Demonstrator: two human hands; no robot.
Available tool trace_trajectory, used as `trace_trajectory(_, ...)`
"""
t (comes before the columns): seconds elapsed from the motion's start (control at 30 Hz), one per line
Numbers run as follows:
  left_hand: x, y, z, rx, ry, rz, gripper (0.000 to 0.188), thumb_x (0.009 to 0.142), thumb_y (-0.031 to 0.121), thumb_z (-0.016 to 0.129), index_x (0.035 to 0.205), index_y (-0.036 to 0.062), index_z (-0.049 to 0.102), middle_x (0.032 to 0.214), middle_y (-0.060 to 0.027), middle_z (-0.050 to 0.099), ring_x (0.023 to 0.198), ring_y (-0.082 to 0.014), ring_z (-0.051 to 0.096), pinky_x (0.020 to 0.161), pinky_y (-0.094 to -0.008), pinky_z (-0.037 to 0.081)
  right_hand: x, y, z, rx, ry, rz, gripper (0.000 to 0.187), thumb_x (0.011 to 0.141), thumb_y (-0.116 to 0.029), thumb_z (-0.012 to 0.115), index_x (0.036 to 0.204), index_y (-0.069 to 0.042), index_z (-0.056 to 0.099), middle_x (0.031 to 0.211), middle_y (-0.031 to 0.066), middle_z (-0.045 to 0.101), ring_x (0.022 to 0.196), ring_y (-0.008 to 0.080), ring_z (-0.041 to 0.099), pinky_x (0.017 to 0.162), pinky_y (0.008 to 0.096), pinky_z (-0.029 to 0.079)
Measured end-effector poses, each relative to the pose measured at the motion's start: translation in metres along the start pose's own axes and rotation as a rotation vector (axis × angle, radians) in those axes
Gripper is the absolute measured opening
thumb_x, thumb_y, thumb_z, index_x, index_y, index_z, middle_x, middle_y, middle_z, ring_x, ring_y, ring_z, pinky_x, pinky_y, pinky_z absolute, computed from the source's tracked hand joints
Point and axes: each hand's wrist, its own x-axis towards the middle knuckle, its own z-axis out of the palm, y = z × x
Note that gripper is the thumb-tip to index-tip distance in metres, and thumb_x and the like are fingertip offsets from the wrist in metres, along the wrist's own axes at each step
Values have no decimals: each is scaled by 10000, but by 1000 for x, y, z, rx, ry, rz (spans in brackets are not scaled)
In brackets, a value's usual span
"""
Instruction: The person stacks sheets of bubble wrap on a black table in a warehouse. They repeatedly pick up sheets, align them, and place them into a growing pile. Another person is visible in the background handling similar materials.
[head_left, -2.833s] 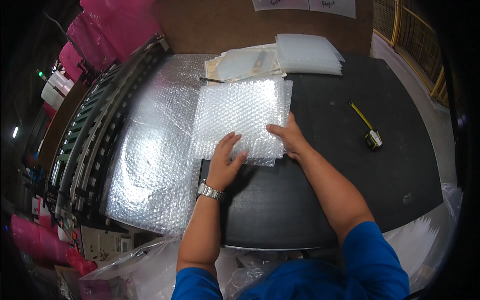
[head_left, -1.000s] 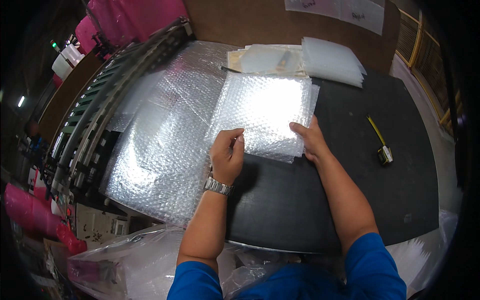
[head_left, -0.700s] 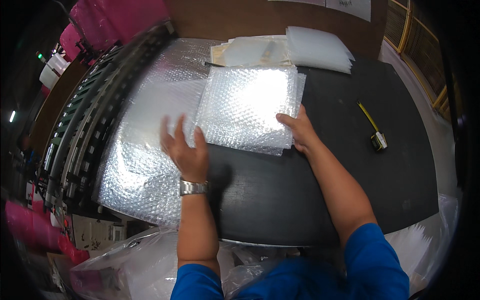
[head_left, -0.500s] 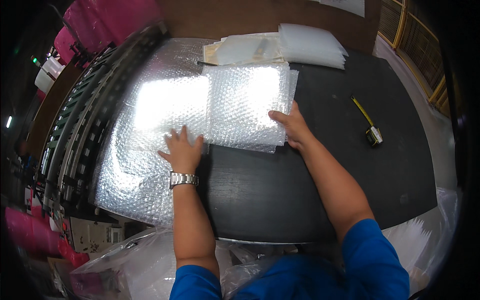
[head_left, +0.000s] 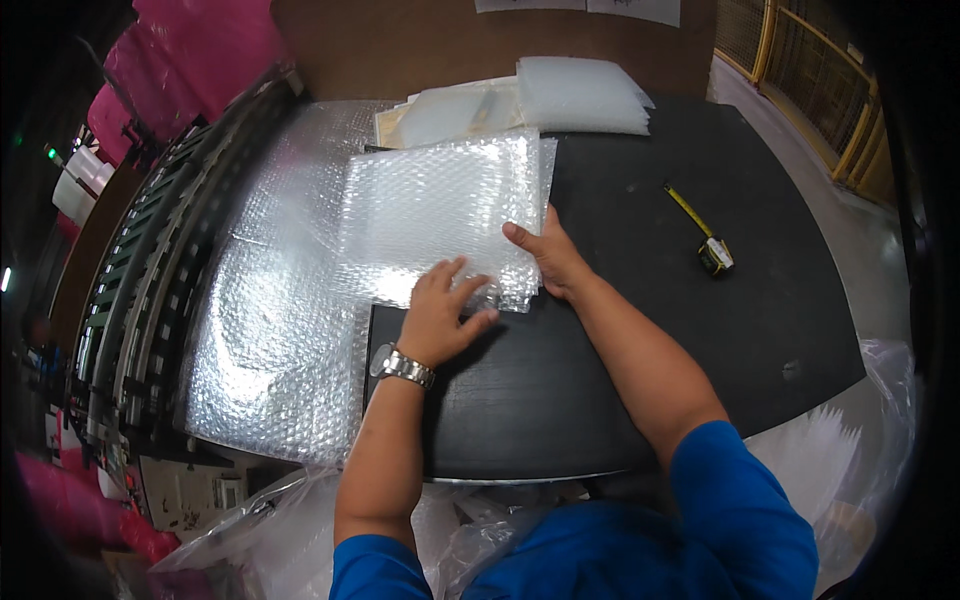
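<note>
A small stack of clear bubble-wrap pieces (head_left: pixel 430 205), bags or cut sheets, rests partly on a black worktop and partly over a larger bubble-wrap sheet (head_left: pixel 270 350). My right hand (head_left: pixel 545 252) grips the stack's right edge, thumb on top and fingers underneath. Over the stack's lower edge, my left hand (head_left: pixel 442 312) has its fingers spread, the fingertips at the plastic; whether they press on it I cannot tell. A metal watch (head_left: pixel 403 368) is on my left wrist.
A tape measure (head_left: pixel 715 255) with its yellow blade partly out lies on the black worktop (head_left: pixel 620 370). Flat white translucent packing pieces (head_left: pixel 580 97) are piled at the back. A machine with rollers (head_left: pixel 150 260) runs along the left. Yellow mesh fencing (head_left: pixel 815 60) stands far right.
My left hand has shifted right, from the bubble wrap at the left to the stack's lower edge. My right hand keeps its grip. The view has moved slightly.
</note>
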Motion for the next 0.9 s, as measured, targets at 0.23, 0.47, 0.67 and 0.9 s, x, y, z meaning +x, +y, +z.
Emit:
trace_trajectory(0.23,1,17,-2,-35,316,-17,500,731,349,669,1157,122,541,1261,-172,442,1155,-346,405,964,-448,302,-12,-11,-8,-119,98,-66,811,614,8,667,1302,-13,238,1172,163,443,1079,256,466,938,349,384)
trace_trajectory(0.47,-27,40,-70,264,808,-121,1080,632,525,724,1382,5,148,1417,-225,184,1315,-366,167,1052,-467,185,-45,-178,-4,-930,-281,-465,867,597,-116,649,1363,-44,251,1229,147,452,1131,228,435,964,325,349)
trace_trajectory(0.67,-42,82,-108,-238,698,34,1259,554,722,624,1401,20,12,1455,-199,57,1348,-331,50,1076,-476,102,-110,-285,50,-1363,-693,-408,862,562,-116,599,1362,-136,278,1062,195,554,918,262,569,852,346,445)
trace_trajectory(0.9,-67,51,-35,-1356,269,-437,1259,538,793,549,1406,56,12,1398,-169,230,1247,-280,317,1001,-403,332,-116,-220,34,-1763,-649,-299,833,590,-153,634,1352,-118,298,1135,208,539,1010,330,541,898,368,417)
